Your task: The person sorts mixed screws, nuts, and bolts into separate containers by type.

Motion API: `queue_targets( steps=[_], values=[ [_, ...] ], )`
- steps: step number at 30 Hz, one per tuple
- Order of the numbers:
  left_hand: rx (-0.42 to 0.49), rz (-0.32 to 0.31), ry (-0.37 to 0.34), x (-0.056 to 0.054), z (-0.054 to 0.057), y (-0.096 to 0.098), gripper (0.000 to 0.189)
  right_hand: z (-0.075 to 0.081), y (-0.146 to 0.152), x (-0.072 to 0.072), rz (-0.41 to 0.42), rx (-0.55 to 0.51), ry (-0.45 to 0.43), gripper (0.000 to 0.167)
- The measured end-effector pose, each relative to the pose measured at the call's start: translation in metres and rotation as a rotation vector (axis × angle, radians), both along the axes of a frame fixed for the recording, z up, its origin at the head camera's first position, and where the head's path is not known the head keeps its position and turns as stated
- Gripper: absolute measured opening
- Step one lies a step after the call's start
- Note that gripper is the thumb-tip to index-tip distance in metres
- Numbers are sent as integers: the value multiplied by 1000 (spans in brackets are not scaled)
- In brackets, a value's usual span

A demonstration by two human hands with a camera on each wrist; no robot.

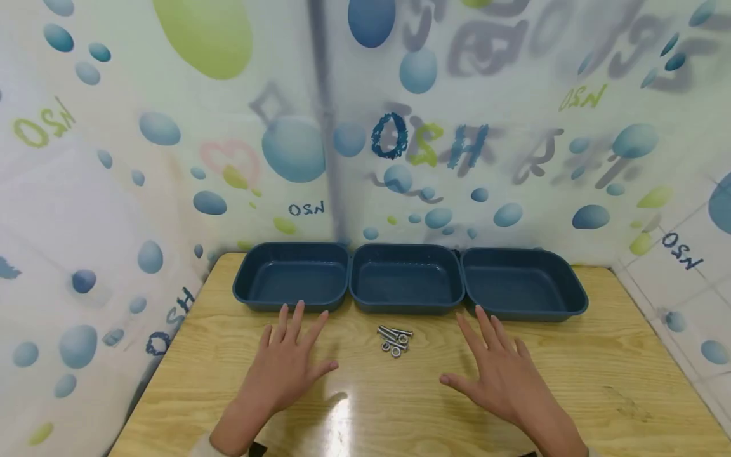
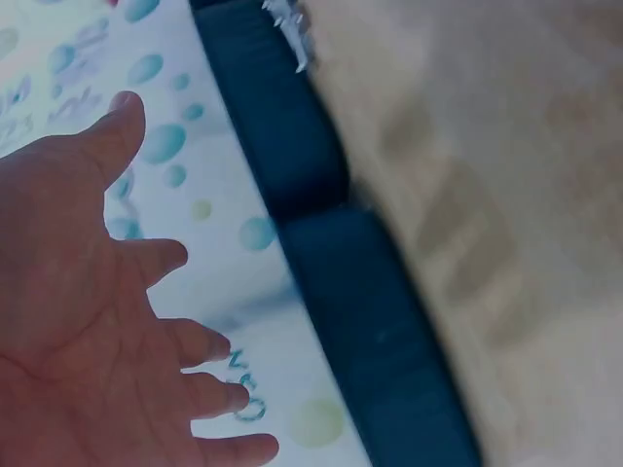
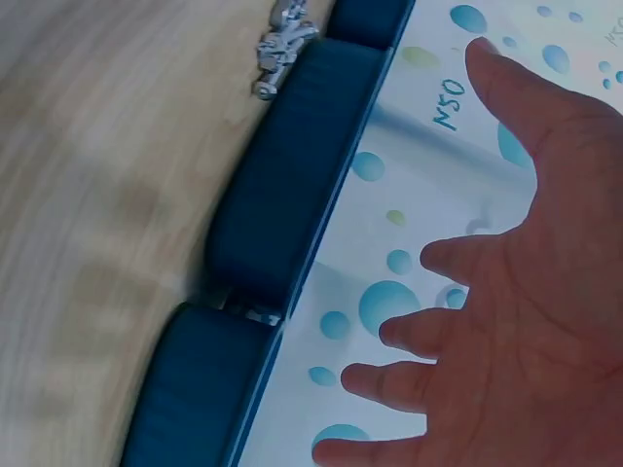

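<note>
A small heap of silvery bolts [image 1: 391,334] and nuts [image 1: 396,351] lies on the wooden table between the two hands. My left hand [image 1: 287,368] hovers palm down left of the heap, fingers spread, holding nothing. On the other side my right hand [image 1: 499,374] is spread the same way, also with nothing in it. Both wrist views show bare palms, the left palm [image 2: 78,311] and the right palm [image 3: 535,302]. The same metal pieces [image 3: 282,44] appear at the top of the right wrist view, partly cut off in the left one.
Three dark blue trays stand side by side behind the heap: a left tray [image 1: 291,305], a middle tray [image 1: 407,308] and a right tray [image 1: 525,315]. Behind them hangs a white sheet [image 1: 365,216] with blue and green spots. The table [image 1: 388,406] extends toward me.
</note>
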State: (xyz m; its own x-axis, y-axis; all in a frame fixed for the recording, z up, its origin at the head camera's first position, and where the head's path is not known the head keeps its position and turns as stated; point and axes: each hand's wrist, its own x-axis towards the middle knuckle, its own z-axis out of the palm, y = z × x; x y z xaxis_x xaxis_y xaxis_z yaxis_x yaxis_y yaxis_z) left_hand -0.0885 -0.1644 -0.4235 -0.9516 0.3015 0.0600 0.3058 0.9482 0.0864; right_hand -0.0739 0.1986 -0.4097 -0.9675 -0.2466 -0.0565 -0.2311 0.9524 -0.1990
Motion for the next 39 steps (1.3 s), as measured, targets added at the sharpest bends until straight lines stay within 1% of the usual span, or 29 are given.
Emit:
queue_targets(
  steps=[4,8,15,17,20,24,27,30,33,36,39],
  values=[
    [30,20,19,-9,14,-8,81,5,-4,-8,7,-28,12,103],
    [66,43,7,-21,29,-18,83,11,-9,-16,15,-71,33,100],
    [176,141,-24,-42,59,-43,87,21,-21,-27,53,-81,25,95],
    [202,159,-30,-45,67,-51,87,23,-25,-30,61,-89,13,94],
    [218,179,-34,-52,78,-60,87,23,-31,-33,70,-108,-1,92],
    [225,196,-80,-64,93,-71,90,25,-40,-38,80,-127,-20,89],
    [236,200,-144,-75,102,-78,92,24,-47,-42,90,-132,-44,87],
    [250,191,-200,-86,108,-84,93,22,-55,-45,99,-153,-67,82],
    [260,196,-240,-97,110,-90,91,19,-64,-49,106,-189,-75,75],
    [270,245,-251,-109,107,-98,86,14,-72,-52,112,-228,-105,70],
    [278,304,-249,-119,99,-106,79,8,-75,-54,106,-257,-149,66]
  ],
)
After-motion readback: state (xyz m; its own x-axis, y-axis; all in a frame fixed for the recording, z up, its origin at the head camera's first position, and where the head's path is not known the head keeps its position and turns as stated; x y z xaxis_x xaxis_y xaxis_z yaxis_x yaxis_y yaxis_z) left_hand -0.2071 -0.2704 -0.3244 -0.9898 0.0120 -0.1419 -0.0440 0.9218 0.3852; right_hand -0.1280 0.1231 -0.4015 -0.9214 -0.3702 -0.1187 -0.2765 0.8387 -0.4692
